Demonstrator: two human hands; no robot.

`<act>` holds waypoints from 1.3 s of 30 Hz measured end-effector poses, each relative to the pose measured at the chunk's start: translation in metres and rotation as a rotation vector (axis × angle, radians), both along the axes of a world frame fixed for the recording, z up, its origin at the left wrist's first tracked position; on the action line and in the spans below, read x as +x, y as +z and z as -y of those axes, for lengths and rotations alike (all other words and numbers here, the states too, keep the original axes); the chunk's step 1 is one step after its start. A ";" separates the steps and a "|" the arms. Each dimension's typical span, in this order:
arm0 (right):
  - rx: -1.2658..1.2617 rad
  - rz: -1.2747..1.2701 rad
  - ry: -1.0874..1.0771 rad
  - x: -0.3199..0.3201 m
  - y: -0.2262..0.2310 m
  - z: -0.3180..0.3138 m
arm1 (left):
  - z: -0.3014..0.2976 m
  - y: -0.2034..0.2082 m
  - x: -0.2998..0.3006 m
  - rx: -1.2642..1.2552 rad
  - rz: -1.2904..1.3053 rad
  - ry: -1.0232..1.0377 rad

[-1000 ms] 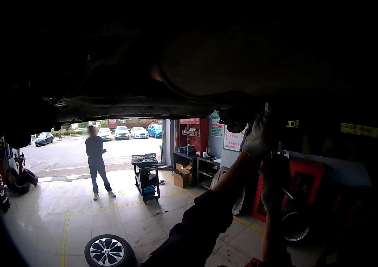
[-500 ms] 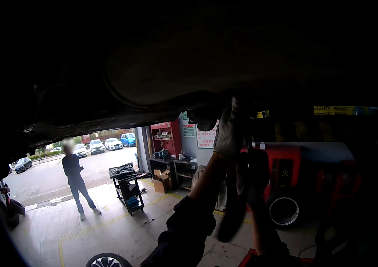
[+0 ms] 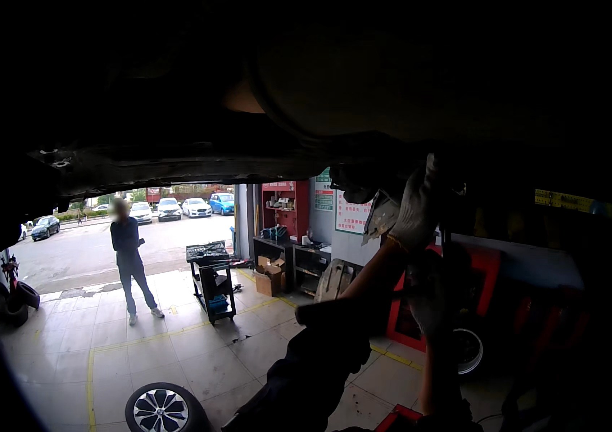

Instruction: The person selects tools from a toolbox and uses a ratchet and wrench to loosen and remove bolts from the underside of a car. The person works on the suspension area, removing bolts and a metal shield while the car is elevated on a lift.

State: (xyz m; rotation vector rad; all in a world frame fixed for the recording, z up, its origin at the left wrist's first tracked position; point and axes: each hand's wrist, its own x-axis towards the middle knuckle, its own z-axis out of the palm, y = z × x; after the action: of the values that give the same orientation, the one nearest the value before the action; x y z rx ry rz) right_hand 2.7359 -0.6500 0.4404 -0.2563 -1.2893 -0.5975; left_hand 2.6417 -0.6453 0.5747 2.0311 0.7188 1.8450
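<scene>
My left hand (image 3: 415,212), in a pale work glove, reaches up to the dark underside of a raised car (image 3: 198,155). Its fingers are stretched upward, but their tips are lost in shadow. Lower and slightly to the right, my gloved right hand (image 3: 428,299) is closed around a long dark tool (image 3: 331,311) with a rounded end that sticks out to the left across my left forearm. A thin dark shaft seems to rise above the right hand. Shadow hides the tool's exact kind and whether its upper end touches the car.
A wheel (image 3: 158,412) lies on the tiled floor. A black tool cart (image 3: 210,281) and cardboard box (image 3: 270,277) stand farther off. Another person (image 3: 129,259) stands at the left. A red cabinet (image 3: 410,317) and bare rim (image 3: 468,351) are at the right.
The tool's rounded end has swung from hanging down to pointing left. Both hands sit farther right in the picture as the view has shifted, and more of the floor wheel shows.
</scene>
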 end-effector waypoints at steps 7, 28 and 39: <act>-0.444 0.169 1.954 -0.002 -0.012 -0.032 | -0.032 0.004 -0.002 0.333 -0.031 0.162; -0.156 0.039 0.199 -0.005 -0.010 -0.018 | -0.043 -0.010 -0.015 0.931 -0.290 0.585; -0.521 0.122 1.828 0.031 -0.021 -0.035 | -0.011 0.004 0.016 0.109 0.044 -0.098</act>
State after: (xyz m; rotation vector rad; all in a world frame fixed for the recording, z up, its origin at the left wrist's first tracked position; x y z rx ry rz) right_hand 2.7667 -0.6153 0.4198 0.5594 -1.2422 1.2883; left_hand 2.6579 -0.6340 0.5785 2.0455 0.5081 1.9044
